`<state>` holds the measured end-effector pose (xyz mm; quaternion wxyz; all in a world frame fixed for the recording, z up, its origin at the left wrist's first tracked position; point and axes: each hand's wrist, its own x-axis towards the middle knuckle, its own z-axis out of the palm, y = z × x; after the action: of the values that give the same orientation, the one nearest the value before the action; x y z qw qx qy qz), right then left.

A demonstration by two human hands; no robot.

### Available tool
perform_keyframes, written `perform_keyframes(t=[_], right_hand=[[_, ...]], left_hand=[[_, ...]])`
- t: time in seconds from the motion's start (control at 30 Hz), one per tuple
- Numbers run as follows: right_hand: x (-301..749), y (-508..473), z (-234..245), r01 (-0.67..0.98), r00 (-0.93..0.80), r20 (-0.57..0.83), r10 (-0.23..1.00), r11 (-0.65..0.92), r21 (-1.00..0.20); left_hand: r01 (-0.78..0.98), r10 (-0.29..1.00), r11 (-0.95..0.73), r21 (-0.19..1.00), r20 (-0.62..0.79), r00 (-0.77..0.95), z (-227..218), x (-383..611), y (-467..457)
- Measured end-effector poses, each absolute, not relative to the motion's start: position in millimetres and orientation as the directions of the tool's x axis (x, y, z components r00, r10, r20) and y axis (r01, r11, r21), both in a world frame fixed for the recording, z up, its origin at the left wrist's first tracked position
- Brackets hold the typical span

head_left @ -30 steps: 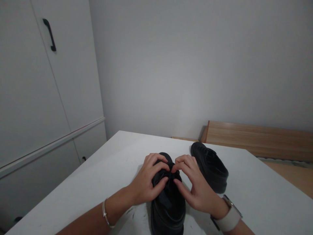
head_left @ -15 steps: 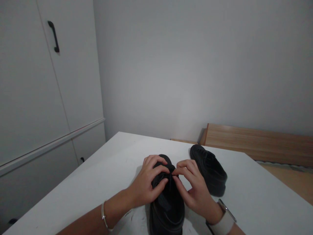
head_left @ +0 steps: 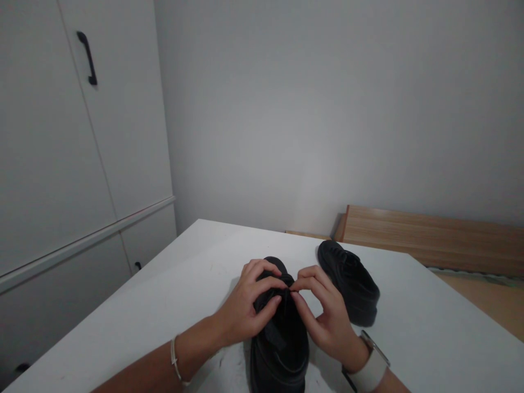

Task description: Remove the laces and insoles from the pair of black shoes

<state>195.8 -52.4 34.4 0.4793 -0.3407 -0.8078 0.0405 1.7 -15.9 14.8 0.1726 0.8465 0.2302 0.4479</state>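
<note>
A black lace-up shoe stands on the white table in front of me, its toe pointing away. My left hand lies over the shoe's left side, thumb and fingers pinching the black shoelace at the top of the tongue. From the right, my right hand pinches the lace between thumb and index finger, close to the left fingertips. The exact shape of the lace is hard to make out, black against black. The second black shoe rests beyond my right hand, its laces tied.
The white table has its far edge toward a grey wall. A wood-grain board or bench lies behind it at the right. White cabinets with black handles stand at the left.
My right fingertips have shifted very slightly to the right with the lace. The left hand stays almost where it was, and both shoes keep their places.
</note>
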Motion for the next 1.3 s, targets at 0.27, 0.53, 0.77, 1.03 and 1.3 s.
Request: perform_keyframes(t=[0.27, 0.53, 0.77, 1.03, 1.3], right_hand=[[193.6, -50.3, 31.2, 0.431, -0.252, 0.732, 0.633, 0.751, -0.501], [192.7, -47.9, 27.2, 0.346, -0.208, 0.715, 0.668, 0.734, -0.585], [194.1, -48.9, 23.9, 0.293, -0.173, 0.676, 0.716, 0.693, -0.659], [193.2, -49.0, 24.4, 0.257, -0.132, 0.660, 0.739, 0.669, -0.698], [196.4, -51.2, 24.9, 0.270, -0.136, 0.658, 0.740, 0.667, -0.695]], left_hand=[[0.231, 0.532, -0.843, 0.486, 0.688, 0.494, 14.0, 1.6, -15.9], [0.218, 0.521, -0.849, 0.482, 0.691, 0.502, 14.2, 0.7, -15.9], [0.218, 0.518, -0.850, 0.480, 0.686, 0.511, 13.9, 0.5, -15.6], [0.207, 0.509, -0.855, 0.476, 0.692, 0.512, 12.5, -0.3, -15.6], [0.165, 0.511, -0.848, 0.505, 0.693, 0.508, 15.9, -0.3, -17.3]])
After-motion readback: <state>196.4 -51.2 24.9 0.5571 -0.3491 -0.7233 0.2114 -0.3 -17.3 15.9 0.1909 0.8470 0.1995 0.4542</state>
